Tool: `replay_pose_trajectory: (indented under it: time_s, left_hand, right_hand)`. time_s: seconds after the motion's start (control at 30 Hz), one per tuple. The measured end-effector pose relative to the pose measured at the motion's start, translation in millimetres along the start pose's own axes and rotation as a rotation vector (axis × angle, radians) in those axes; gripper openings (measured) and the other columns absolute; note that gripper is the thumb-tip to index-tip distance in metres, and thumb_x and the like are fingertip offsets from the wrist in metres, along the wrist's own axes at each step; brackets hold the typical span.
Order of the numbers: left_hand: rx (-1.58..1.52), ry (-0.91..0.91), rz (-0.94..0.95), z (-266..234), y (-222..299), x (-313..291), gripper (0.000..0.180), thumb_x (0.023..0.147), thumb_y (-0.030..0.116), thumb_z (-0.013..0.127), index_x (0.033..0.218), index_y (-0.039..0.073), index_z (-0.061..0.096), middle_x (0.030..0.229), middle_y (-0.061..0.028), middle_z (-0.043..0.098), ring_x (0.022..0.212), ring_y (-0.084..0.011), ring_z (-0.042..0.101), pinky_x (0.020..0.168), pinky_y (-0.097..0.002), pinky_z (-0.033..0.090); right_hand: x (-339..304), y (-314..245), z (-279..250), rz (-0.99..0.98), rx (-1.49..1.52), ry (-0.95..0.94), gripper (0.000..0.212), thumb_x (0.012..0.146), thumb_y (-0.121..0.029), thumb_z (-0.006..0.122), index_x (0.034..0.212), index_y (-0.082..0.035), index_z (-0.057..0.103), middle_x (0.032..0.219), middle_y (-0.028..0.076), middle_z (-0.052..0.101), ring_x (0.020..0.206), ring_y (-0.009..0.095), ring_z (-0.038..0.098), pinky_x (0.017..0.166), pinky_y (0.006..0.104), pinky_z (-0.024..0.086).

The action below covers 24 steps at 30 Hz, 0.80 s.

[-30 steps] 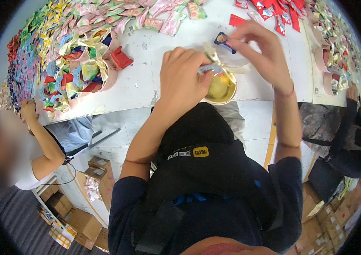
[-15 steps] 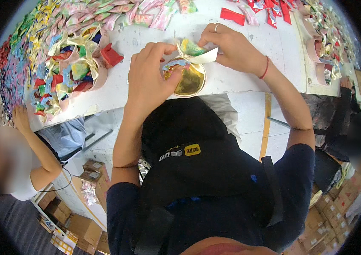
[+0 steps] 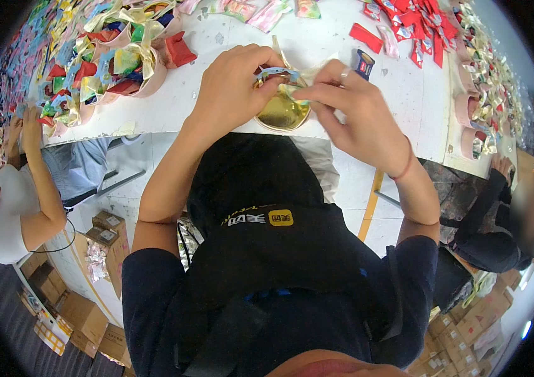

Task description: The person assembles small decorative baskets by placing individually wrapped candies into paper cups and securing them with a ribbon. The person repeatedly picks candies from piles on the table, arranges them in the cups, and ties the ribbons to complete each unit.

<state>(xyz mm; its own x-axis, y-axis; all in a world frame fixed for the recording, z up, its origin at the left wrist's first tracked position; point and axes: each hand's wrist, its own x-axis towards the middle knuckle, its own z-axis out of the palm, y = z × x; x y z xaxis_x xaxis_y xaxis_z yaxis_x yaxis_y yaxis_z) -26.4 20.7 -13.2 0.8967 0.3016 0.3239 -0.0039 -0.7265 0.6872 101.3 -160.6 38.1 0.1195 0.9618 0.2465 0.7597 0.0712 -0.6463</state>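
A small round box with a shiny gold inside (image 3: 284, 114) stands at the table's near edge, in front of me. My left hand (image 3: 232, 91) is closed on its left side, with the thumb reaching over the rim. By those fingertips lies a light blue wrapped candy (image 3: 277, 73). A pale ribbon (image 3: 279, 51) rises at the box's far side. Over the right part of the opening, my right hand (image 3: 361, 110) pinches with thumb and forefinger; a small pale greenish bit shows at the tips, too blurred to name. Past its knuckles lies a dark blue packet (image 3: 363, 64).
Filled candy boxes with gold ribbons (image 3: 122, 69) stand at the left, beside a red packet (image 3: 179, 50). Red packets (image 3: 418, 28) lie at the far right, near more ribboned boxes (image 3: 470, 141). Two people sit at the table, one on each side.
My right hand has come nearer and lower, over the box. The green candy it touched at the far rim no longer shows clearly. The dark blue packet has come into view.
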Motion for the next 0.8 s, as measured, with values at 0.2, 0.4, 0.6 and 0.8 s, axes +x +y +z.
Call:
replay_pose_trajectory:
  time_s: [0.2,0.4,0.6,0.8]
  left_hand:
    - [-0.096,-0.117,-0.043,-8,-6,-7,0.024,0.078,0.015,0.073,0.097,0.005,0.064,0.096,-0.0114,0.065,0.090,-0.0317,0.062,0.079,-0.0391,0.049]
    - [-0.081,-0.010,-0.018,10,-6,-8,0.029,0.073,0.024,0.078,0.091,0.006,0.063,0.088,-0.0123,0.065,0.087,-0.0354,0.061,0.079,-0.0437,0.046]
    - [-0.099,0.031,-0.100,15,-1,-12,0.033,0.073,0.021,0.079,0.098,0.004,0.065,0.094,-0.0131,0.068,0.092,-0.0320,0.064,0.082,-0.0413,0.049]
    - [-0.170,-0.010,-0.100,17,0,-7,0.032,0.075,0.022,0.078,0.099,0.005,0.064,0.089,-0.0126,0.067,0.087,-0.0330,0.063,0.080,-0.0424,0.049]
  right_hand:
    - [28,7,8,0.037,-0.195,-0.058,0.026,0.077,0.005,0.059,0.100,-0.002,0.048,0.082,0.019,0.063,0.080,0.039,0.064,0.067,0.0465,0.050]
    - [64,9,-25,0.046,0.096,-0.058,0.027,0.081,-0.003,0.072,0.105,-0.005,0.061,0.091,0.003,0.065,0.076,0.015,0.062,0.063,0.0259,0.049]
    - [183,5,72,0.078,-0.248,-0.280,0.048,0.081,-0.049,0.074,0.093,-0.003,0.071,0.088,0.008,0.072,0.075,0.017,0.068,0.070,0.0304,0.054]
    - [212,42,97,0.213,0.209,-0.472,0.040,0.081,-0.040,0.077,0.064,-0.005,0.068,0.061,0.001,0.061,0.052,0.012,0.051,0.052,0.0278,0.040]
